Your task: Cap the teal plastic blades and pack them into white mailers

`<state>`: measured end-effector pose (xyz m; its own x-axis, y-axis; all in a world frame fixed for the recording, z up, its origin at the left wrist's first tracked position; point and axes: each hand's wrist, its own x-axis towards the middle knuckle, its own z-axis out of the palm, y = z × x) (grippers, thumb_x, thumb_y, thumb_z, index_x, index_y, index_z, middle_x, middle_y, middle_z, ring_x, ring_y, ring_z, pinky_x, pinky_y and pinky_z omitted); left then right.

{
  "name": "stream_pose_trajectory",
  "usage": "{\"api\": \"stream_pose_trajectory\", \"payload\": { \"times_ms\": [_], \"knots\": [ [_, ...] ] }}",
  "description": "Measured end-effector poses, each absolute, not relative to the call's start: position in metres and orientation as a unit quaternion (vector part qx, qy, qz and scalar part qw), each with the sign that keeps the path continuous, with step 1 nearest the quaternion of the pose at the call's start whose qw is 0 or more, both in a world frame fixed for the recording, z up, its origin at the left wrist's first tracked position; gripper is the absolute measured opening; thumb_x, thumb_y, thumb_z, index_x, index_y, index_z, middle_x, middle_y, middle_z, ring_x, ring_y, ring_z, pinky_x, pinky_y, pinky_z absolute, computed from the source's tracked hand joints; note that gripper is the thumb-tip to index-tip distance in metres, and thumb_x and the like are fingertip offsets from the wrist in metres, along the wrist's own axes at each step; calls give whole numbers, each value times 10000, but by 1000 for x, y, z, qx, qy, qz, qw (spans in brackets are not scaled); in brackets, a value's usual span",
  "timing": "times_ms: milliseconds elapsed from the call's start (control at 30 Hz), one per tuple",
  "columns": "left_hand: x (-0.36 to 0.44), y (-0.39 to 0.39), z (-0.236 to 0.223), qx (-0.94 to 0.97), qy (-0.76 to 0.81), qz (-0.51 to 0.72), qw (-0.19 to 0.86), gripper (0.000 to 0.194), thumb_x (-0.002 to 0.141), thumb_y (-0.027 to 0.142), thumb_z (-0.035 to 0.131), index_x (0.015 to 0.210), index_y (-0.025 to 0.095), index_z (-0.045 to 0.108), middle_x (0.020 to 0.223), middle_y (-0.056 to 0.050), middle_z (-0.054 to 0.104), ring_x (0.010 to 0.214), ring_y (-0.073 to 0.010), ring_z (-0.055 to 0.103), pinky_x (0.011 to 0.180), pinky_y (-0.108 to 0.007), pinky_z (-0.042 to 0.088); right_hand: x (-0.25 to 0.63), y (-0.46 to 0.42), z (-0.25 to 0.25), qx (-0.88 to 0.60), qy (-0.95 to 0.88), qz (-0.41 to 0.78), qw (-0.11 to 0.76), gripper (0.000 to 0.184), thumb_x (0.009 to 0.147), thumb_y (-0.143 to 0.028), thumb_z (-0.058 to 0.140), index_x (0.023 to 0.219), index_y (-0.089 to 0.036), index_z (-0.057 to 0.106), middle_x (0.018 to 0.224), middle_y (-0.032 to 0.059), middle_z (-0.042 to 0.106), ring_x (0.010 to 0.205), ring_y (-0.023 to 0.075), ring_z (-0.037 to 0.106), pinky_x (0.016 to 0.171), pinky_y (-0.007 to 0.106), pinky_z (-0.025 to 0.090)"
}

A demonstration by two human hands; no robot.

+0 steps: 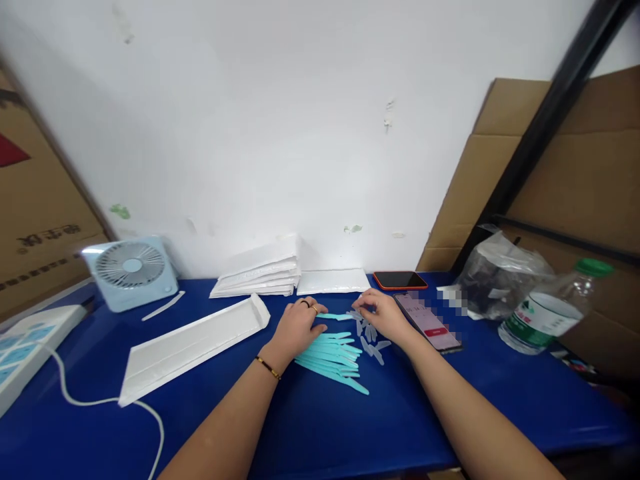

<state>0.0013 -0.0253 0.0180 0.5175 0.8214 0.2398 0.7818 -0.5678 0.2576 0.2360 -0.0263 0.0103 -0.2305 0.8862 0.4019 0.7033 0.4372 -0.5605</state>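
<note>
My left hand [299,327] grips the handle of a turquoise eyebrow razor [336,317], whose tip points right. At that tip my right hand [383,315] has thumb and finger pinched on a small translucent blade cap [355,315], partly hidden by the fingers. Below my left hand, several more turquoise razors [330,360] lie fanned side by side on the blue table, their narrow ends to the right. A loose heap of translucent caps [373,348] lies under and beside my right hand.
White padded envelopes [257,277] are stacked against the wall; one long envelope [195,347] lies at left. A fan [133,270], power strip [25,347] and white cable flank it. Two phones [400,280], a plastic bag [500,273] and a green-capped bottle [545,313] stand right.
</note>
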Motion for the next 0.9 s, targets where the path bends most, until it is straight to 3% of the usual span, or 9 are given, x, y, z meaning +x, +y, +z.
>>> {"api": "stream_pose_trajectory", "payload": {
  "times_ms": [133, 233, 567, 800, 900],
  "knots": [
    [-2, -21, 16, 889, 425, 126, 113, 160, 781, 299, 549, 891, 248, 655, 942, -10, 626, 871, -170, 554, 726, -260, 399, 246, -17, 4, -574, -761, 77, 292, 139, 752, -217, 566, 795, -212, 697, 818, 32, 609, 731, 146, 568, 664, 244, 423],
    [-3, -19, 14, 893, 413, 111, 143, 162, 782, 295, 531, 827, 243, 677, 852, 0, 656, 748, -143, 568, 642, -235, 396, 244, -14, 0, -589, -765, 65, 252, 132, 756, -297, 594, 775, -220, 699, 836, 32, 616, 762, 154, 570, 670, 242, 405],
    [-4, -15, 15, 897, 409, 104, 135, 202, 778, 226, 499, 848, 240, 687, 851, 7, 675, 758, -134, 580, 659, -217, 408, 253, -14, 3, -617, -768, 12, 170, 158, 701, -163, 568, 770, -198, 706, 842, 55, 680, 748, 185, 596, 661, 244, 385],
    [-4, -14, 13, 900, 403, 103, 129, 178, 780, 293, 521, 833, 230, 679, 792, 1, 663, 696, -128, 570, 615, -209, 383, 247, -27, 16, -525, -803, 110, 261, 194, 723, -180, 535, 842, -186, 688, 834, 28, 672, 688, 129, 574, 633, 208, 397],
    [-5, -12, 13, 900, 401, 106, 135, 163, 772, 302, 538, 813, 239, 682, 790, 13, 669, 694, -126, 575, 605, -210, 381, 242, -33, 17, -484, -825, 153, 250, 199, 718, -174, 532, 833, -190, 694, 785, 17, 669, 651, 118, 577, 604, 194, 396]
  ]
}}
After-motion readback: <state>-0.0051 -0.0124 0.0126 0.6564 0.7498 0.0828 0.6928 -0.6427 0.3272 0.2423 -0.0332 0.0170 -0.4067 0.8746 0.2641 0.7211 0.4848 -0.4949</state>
